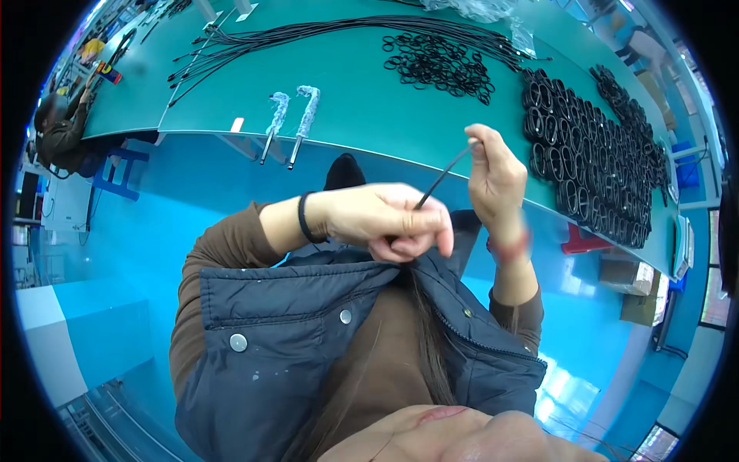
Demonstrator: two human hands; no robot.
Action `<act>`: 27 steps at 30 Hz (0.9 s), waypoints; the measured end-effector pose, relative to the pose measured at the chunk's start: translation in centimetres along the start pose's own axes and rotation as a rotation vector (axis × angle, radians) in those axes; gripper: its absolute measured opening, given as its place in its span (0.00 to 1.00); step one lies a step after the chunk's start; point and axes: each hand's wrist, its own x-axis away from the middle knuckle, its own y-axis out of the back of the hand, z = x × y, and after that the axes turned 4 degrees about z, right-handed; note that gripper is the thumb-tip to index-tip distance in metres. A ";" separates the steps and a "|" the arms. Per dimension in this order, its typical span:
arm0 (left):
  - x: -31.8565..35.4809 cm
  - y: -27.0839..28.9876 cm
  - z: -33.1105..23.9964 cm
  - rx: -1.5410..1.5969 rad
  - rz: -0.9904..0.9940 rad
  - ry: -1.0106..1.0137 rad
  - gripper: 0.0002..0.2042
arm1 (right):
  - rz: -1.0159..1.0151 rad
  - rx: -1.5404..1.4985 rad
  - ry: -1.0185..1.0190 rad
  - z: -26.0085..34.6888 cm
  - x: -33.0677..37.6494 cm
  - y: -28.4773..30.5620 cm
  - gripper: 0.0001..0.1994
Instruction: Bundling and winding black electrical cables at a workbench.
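Left hand: I grip a black cord.
Right hand: pinching its far part.
Location: table's near side.
Done, I judge: looped bundles, right.
Outstanding, probably: straight cables, far.

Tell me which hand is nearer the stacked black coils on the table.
Right. The right hand is just left of the stacked black coils, not touching them; the left hand is farther off, left and lower in the picture.

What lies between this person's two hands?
A thin black cord stretches from the left hand to the right hand, as the head view shows.
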 end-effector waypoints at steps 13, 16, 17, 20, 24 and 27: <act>-1.6 10.8 -1.7 -0.822 -0.395 -0.505 0.23 | 0.476 -0.044 -0.072 4.2 4.0 0.6 0.06; -1.5 9.8 -0.4 -0.646 -0.253 -0.289 0.23 | 0.276 -0.100 0.028 3.0 0.3 1.9 0.02; -1.6 9.0 -0.1 -0.416 -0.159 -0.162 0.24 | 0.172 -0.157 0.064 2.3 -0.5 1.9 0.01; -1.6 8.7 0.9 -0.200 0.042 -0.090 0.25 | 0.125 -0.298 -0.095 0.7 -2.2 0.5 0.01; -1.5 9.3 0.9 -0.006 0.198 -0.084 0.26 | 0.190 -0.703 -0.285 -2.1 -0.3 -3.5 0.06; -0.6 10.5 0.1 -0.092 0.071 -0.287 0.28 | 0.243 -0.647 -0.453 -1.8 3.3 -6.3 0.07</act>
